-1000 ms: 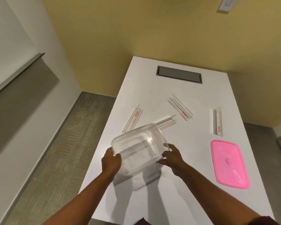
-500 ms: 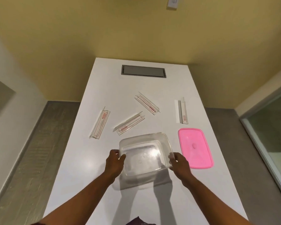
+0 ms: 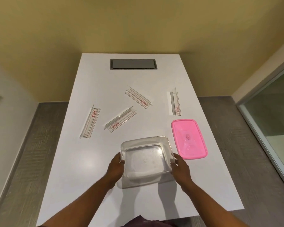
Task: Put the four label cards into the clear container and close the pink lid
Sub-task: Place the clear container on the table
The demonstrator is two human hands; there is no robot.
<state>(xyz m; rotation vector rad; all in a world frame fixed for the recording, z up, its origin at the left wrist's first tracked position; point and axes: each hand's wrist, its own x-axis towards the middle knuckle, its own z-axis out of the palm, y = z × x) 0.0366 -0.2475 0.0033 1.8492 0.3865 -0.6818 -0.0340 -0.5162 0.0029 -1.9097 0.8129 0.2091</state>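
The clear container sits upright and empty on the white table. My left hand grips its left wall and my right hand grips its right wall. The pink lid lies flat just right of the container. Several clear label cards with red print lie beyond it: one at the left, one in the middle, one farther back and one at the right.
A grey recessed hatch is set in the table's far end, against a yellow wall. Grey floor runs along both sides. A glass partition stands at the right.
The container has come down from a tilted, raised pose to rest level on the table. The camera view has swung right and steadied; both hands still hold the container.
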